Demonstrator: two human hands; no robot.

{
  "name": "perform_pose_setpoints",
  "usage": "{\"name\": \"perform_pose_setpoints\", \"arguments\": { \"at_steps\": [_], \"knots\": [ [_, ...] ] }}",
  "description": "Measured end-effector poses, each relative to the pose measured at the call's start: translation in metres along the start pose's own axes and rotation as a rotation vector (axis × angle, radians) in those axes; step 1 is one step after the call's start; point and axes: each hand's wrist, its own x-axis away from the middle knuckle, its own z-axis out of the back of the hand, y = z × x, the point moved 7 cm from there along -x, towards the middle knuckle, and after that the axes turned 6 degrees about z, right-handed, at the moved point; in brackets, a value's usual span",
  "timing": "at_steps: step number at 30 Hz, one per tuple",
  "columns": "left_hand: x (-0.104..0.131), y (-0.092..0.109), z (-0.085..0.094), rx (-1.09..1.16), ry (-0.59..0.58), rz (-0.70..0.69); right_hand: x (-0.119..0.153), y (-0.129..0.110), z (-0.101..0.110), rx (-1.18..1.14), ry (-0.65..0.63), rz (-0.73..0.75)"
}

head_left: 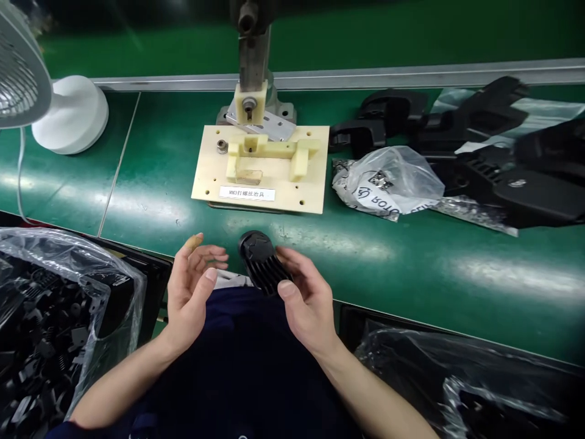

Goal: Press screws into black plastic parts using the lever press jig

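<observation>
My right hand (311, 299) grips a black ribbed plastic part (262, 259) by its lower end, thumb in front and fingers behind. The part has a rounded top and long parallel ribs, and it tilts to the left over the bench's front edge. To its left, my left hand (192, 286) is apart from it, fingers loosely curled and spread from the thumb, with nothing in them. A tan covering is on the left index fingertip. Beyond both hands lies a cream fixture plate (205, 164) with raised yellow blocks (299, 161) and a printed label (247, 193).
A press head (251, 100) stands over the fixture's back. Right of it are a clear plastic bag (397, 177) and several black parts (539, 189). A white lamp (73, 116) stands at left. Lined bins hold black parts (41, 341) at lower left and more at lower right.
</observation>
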Motion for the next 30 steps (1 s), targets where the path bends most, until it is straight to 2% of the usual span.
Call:
{"name": "perform_pose_setpoints", "arguments": {
  "at_steps": [3, 6, 8, 10, 14, 18, 21, 25, 27, 30],
  "knots": [
    [-0.002, 0.002, -0.003, -0.060, -0.090, -0.068, 0.004, 0.015, -0.003, -0.249, 0.033, -0.289],
    [-0.003, 0.002, -0.009, -0.084, -0.175, -0.056, 0.012, 0.027, -0.017, -0.524, -0.008, -0.576],
    [-0.002, 0.000, -0.013, -0.082, -0.223, -0.014, 0.016, 0.029, -0.025, -0.657, -0.040, -0.684],
    [-0.001, -0.001, -0.015, -0.075, -0.244, 0.027, 0.018, 0.029, -0.030, -0.723, -0.039, -0.719],
    [0.003, -0.010, -0.005, -0.079, -0.173, 0.120, 0.024, 0.026, -0.037, -0.750, -0.032, -0.710],
    [0.008, -0.034, -0.001, 0.018, -0.158, 0.318, 0.028, 0.028, -0.040, -0.653, -0.057, -0.682],
    [0.010, -0.043, -0.001, 0.073, -0.105, 0.420, 0.020, 0.019, -0.030, -0.381, -0.077, -0.525],
    [0.006, -0.044, 0.008, 0.102, 0.086, 0.479, 0.011, -0.004, -0.011, 0.074, -0.045, -0.285],
    [0.002, -0.045, 0.012, 0.120, 0.139, 0.509, 0.012, -0.010, -0.006, 0.146, -0.017, -0.222],
    [-0.003, -0.045, 0.011, 0.125, 0.088, 0.553, 0.013, -0.008, -0.008, 0.057, -0.053, -0.225]
  ]
}}
